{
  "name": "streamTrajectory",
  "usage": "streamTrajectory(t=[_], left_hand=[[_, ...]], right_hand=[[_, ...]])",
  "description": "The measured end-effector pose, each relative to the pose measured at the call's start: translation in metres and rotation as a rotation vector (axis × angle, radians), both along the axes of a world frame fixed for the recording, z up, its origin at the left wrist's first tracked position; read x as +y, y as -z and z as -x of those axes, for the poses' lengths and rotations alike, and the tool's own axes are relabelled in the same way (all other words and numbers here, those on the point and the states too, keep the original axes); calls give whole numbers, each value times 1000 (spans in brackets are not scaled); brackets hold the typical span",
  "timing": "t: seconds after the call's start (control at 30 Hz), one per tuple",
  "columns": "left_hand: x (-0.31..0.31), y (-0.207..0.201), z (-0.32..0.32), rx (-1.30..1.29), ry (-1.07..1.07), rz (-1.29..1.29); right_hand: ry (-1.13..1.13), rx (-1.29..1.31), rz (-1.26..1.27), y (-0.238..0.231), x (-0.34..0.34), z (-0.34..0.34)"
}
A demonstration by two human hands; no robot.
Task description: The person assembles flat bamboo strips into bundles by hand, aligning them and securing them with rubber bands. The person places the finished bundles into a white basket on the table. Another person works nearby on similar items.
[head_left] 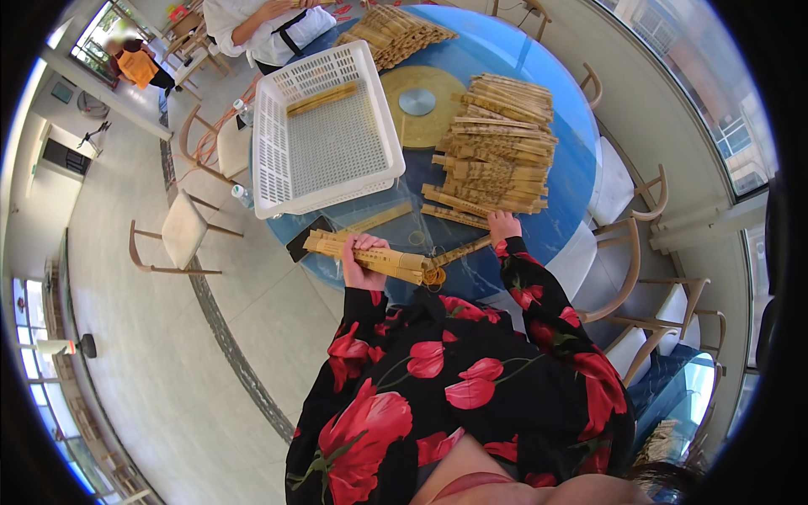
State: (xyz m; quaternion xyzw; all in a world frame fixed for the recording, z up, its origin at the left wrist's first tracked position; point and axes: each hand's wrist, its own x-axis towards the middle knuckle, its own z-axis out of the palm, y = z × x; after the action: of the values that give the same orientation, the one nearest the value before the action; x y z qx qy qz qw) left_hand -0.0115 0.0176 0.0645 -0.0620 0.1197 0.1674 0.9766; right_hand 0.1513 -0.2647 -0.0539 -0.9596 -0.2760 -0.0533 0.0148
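Note:
My left hand (364, 262) is wrapped round a bundle of flat bamboo strips (406, 268) at the table's near edge. Dark markings run along their faces. By the bundle's right end lies a small clump of orange-yellow rubber bands (434, 276). My right hand (504, 227) is closed on the far end of a single darker bamboo strip (461, 251), which slants down toward that clump; its fingertips are partly hidden. Just beyond the right hand spreads a large pile of bamboo strips (497, 151). Another strip (383, 216) lies beyond my left hand, beside a dark flat object (308, 238).
A white perforated plastic basket (389, 168) with a few strips inside stands at the left of the round blue table (576, 181). Behind it are a gold turntable (400, 88) and more stacked strips (396, 38). Another person (252, 25) sits opposite. Wooden chairs (181, 231) surround the table.

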Motion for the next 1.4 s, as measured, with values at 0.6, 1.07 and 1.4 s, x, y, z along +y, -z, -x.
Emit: streamTrajectory(t=[0.6,1.07,1.4], left_hand=[[-14,12,-1,149,157,-256],[-29,16,-1,206,247,-378],[-36,12,-1,126,285,-490]], right_hand=[[176,1016,-944,-61,21,36],[135,1483,-1257,-115,41,80],[-135,1514,-1068,-135,66,89]])
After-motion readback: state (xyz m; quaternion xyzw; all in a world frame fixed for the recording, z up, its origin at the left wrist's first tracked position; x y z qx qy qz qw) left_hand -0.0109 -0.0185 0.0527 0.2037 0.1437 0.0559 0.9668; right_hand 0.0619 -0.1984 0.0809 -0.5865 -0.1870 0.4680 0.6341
